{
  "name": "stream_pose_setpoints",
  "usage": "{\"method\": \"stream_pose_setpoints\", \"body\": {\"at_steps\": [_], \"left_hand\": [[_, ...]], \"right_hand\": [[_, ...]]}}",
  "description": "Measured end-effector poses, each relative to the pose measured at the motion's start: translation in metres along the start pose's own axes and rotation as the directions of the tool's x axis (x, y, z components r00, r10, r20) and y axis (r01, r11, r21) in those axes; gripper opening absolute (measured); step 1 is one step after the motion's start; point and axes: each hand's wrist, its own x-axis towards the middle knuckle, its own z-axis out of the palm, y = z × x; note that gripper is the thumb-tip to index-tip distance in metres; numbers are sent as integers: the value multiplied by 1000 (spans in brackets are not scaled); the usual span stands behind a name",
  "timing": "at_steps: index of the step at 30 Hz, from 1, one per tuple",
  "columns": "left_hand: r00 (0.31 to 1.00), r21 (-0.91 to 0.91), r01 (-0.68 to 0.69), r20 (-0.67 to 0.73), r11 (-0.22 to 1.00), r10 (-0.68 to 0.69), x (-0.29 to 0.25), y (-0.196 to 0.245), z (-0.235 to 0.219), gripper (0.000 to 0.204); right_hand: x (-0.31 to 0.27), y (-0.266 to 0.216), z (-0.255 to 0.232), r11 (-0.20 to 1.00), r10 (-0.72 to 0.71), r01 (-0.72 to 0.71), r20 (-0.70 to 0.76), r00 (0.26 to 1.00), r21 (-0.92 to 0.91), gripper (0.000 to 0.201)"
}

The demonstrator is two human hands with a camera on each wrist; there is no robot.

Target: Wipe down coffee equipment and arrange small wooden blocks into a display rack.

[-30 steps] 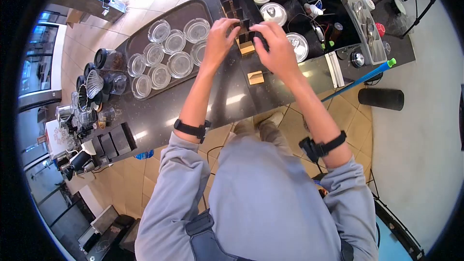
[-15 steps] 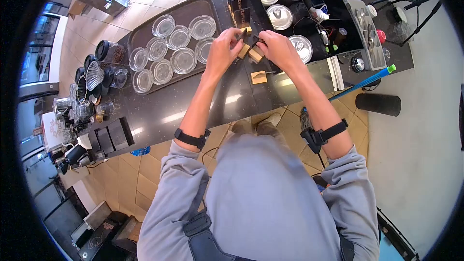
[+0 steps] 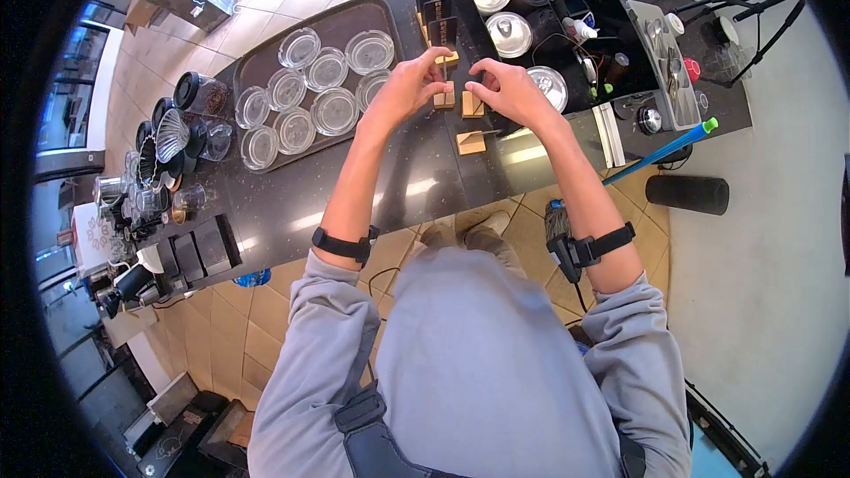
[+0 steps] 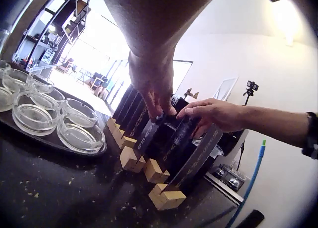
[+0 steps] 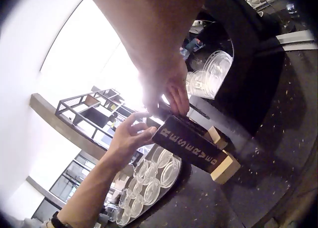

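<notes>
Several black RESERVED signs in slotted wooden bases stand on the dark counter. My left hand (image 3: 405, 91) pinches the top of one sign (image 4: 147, 137), whose wooden base (image 3: 444, 96) rests on the counter. Just beside it, my right hand (image 3: 512, 93) holds another sign by its top edge, with its base (image 3: 472, 104) a small gap away. In the right wrist view the lettering of a RESERVED sign (image 5: 189, 146) shows, with left fingertips at its upper corner. A third sign's base (image 3: 471, 142) stands closer to my body, touched by neither hand.
More signs (image 3: 440, 13) line up behind my hands. To the left lies a brown tray (image 3: 257, 75) of glass ashtrays (image 3: 336, 111). A black divided box (image 3: 611, 0) with silver-lidded containers borders my right hand, and a cutlery bin (image 3: 682, 93) stands beyond it.
Two signs, tilted in my hands half a second ago, now stand straighter side by side. My right hand has shifted slightly from the left one.
</notes>
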Motion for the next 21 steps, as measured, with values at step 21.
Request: {"method": "stream_pose_setpoints", "body": {"at_steps": [21], "left_hand": [[916,-41,117,-383,992,-123,15,-1,40,20]], "right_hand": [[-2,23,6,740,320,-277,41,946,614,42]]}}
